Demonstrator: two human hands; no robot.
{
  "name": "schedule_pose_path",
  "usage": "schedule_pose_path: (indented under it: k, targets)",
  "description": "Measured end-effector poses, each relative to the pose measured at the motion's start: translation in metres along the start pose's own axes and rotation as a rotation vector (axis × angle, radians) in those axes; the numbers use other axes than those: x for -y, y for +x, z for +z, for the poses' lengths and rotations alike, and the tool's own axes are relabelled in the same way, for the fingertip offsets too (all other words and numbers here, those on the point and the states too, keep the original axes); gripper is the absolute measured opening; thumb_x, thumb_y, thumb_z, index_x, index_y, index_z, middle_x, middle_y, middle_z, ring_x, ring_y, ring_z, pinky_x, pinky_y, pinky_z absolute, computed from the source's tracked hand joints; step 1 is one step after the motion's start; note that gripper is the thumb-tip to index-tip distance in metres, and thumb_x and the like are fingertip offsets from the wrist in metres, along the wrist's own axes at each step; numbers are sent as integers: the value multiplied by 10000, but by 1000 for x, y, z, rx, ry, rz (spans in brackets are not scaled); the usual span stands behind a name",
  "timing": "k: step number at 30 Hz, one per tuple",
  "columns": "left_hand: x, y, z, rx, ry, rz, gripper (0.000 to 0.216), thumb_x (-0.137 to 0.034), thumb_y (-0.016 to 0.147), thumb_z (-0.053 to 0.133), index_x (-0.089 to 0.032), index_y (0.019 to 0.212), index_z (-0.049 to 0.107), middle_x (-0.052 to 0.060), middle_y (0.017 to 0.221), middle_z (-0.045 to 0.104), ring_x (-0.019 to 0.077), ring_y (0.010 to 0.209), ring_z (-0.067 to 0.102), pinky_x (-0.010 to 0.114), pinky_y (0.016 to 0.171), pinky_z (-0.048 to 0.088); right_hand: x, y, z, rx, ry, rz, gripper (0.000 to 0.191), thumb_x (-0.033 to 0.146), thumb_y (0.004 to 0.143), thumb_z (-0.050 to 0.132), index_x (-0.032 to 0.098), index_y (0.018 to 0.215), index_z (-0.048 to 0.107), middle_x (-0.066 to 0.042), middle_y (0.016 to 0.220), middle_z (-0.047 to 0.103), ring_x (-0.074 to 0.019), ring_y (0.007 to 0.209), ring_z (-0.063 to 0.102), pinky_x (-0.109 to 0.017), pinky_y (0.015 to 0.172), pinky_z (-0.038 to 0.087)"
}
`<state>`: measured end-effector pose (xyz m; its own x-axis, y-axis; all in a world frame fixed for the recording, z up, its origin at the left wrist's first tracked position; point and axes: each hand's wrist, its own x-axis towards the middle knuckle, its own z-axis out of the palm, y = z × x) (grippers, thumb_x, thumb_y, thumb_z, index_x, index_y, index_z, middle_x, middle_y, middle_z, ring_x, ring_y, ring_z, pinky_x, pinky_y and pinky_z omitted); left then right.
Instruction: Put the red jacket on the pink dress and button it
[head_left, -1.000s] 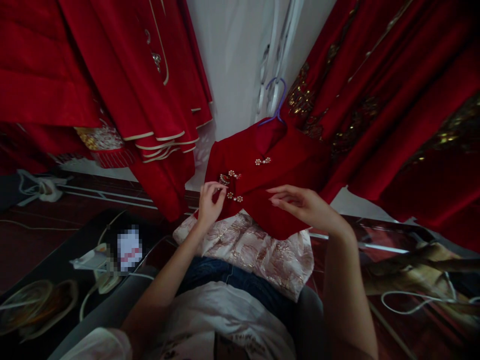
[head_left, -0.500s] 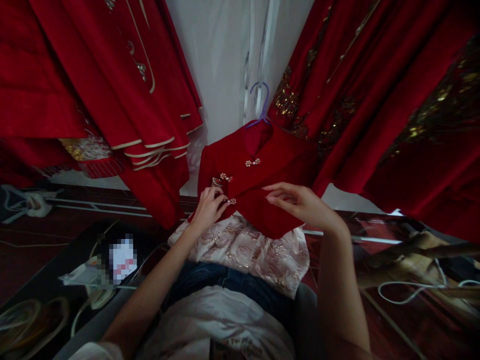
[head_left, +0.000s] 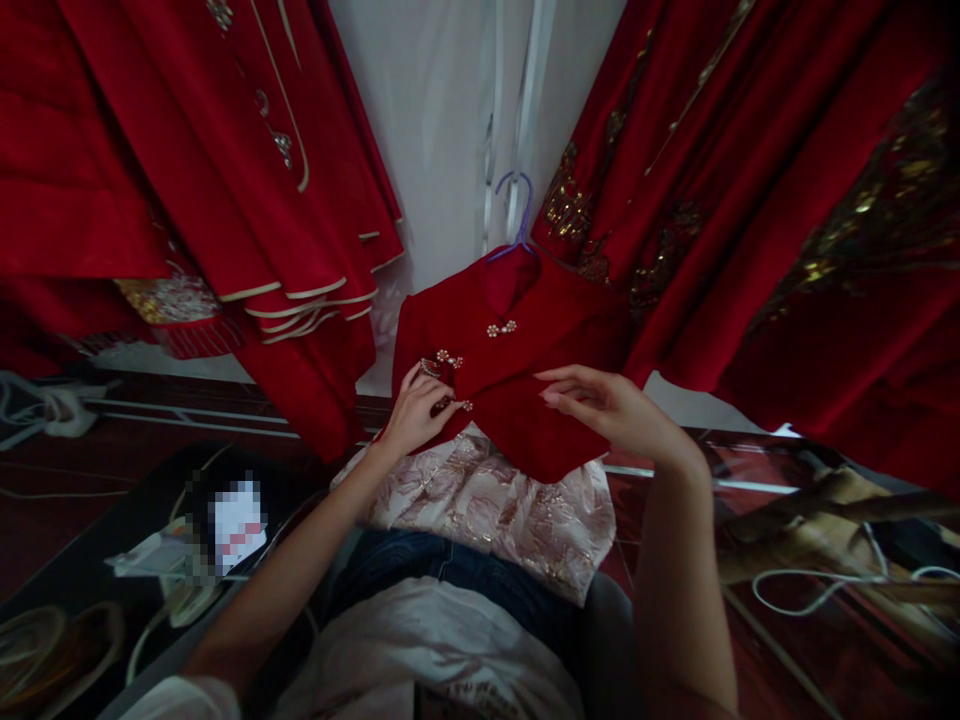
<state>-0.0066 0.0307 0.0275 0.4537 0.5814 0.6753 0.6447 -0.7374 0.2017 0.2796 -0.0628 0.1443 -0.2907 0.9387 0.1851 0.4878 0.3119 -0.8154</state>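
A small red velvet jacket [head_left: 525, 400] hangs on a purple hanger [head_left: 514, 215] in front of me, over a pale gold brocade skirt [head_left: 510, 505] that lies across my lap. Pearl-flower clasps [head_left: 501, 328] run down its front flap. My left hand [head_left: 418, 410] pinches the flap's edge at the lowest clasp, fingers closed on the cloth. My right hand [head_left: 611, 410] hovers over the jacket's front just to the right, fingers stretched out and slightly curled, holding nothing.
Long red embroidered gowns hang on both sides, left [head_left: 225, 180] and right [head_left: 750, 200], with a white wall [head_left: 442, 130] between them. A dark glossy floor [head_left: 82, 470] carries white cables [head_left: 817, 590] at the right and a small packet [head_left: 225, 525] at the left.
My left hand has slid a little down and right along the flap, from the upper clasps to the lowest one. The view has shifted slightly; my right hand stays almost where it was.
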Motion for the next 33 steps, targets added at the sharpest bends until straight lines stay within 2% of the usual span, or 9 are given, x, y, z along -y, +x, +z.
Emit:
schedule_pose_path:
  k: [3, 5, 8, 12, 19, 23, 27, 30, 33]
  targets:
    - [1, 15, -8, -103, -36, -119, 222, -409, 875, 594, -225, 1000, 586, 34, 988, 626, 193, 988, 569, 444, 1055, 377, -1, -2, -4, 1, 16, 0, 384, 432, 874, 594, 244, 1209, 617, -64, 1099, 702, -187, 971, 675, -393, 925, 551]
    - [7, 28, -14, -110, -28, -139, 251, -392, 896, 557, -225, 1081, 586, 65, 1075, 593, 213, 1062, 533, 417, 991, 413, -3, -3, -6, 2, 22, 2, 389, 433, 874, 595, 242, 1212, 613, -67, 1104, 701, -192, 978, 675, -396, 926, 551]
    - [22, 49, -22, 34, 37, -80, 260, -388, 887, 559, -244, 1089, 639, 90, 1171, 534, 251, 1125, 472, 445, 987, 395, -4, -4, -8, -4, 15, 9, 400, 436, 871, 597, 241, 1220, 612, -69, 1095, 704, -196, 975, 676, -391, 906, 560]
    - [40, 70, -32, 257, 41, 43, 213, -393, 863, 595, -274, 1004, 701, 77, 1158, 530, 259, 1108, 458, 450, 982, 378, -3, -5, -9, -2, 11, 14, 396, 438, 870, 598, 249, 1218, 616, -65, 1098, 703, -191, 972, 674, -392, 918, 555]
    - [42, 93, -45, 432, 52, 269, 119, -280, 867, 586, -234, 930, 676, 59, 1033, 610, 229, 1056, 511, 467, 1079, 276, -3, -7, -11, -3, 20, 18, 395, 439, 869, 599, 255, 1218, 610, -62, 1080, 706, -189, 956, 680, -381, 892, 562]
    - [41, 97, -39, 454, 87, 351, 145, -201, 898, 491, -227, 922, 632, 32, 884, 635, 200, 970, 545, 453, 1146, 197, -2, -9, -12, -9, 18, 18, 398, 443, 863, 608, 259, 1216, 615, -60, 1075, 711, -191, 965, 680, -370, 891, 564]
    - [40, 100, -30, 436, 206, 399, 169, -227, 914, 450, -212, 913, 618, 47, 875, 622, 207, 931, 541, 431, 1124, 227, 3, -12, -12, -12, 12, 9, 390, 445, 861, 610, 259, 1204, 622, -61, 1072, 711, -194, 973, 679, -373, 889, 566]
    - [31, 107, -25, 353, 176, 331, 193, -296, 922, 455, -194, 979, 609, 65, 917, 617, 220, 927, 534, 432, 1044, 294, 5, -14, -12, -7, 5, 3, 390, 446, 865, 606, 258, 1207, 619, -60, 1079, 709, -191, 976, 677, -374, 894, 563]
    - [16, 120, -19, 231, 172, 263, 284, -325, 950, 403, -183, 1111, 589, 104, 1050, 590, 244, 998, 506, 410, 942, 341, 5, -15, -11, 0, 8, 4, 406, 454, 864, 606, 256, 1218, 614, -63, 1083, 709, -191, 969, 679, -379, 903, 561]
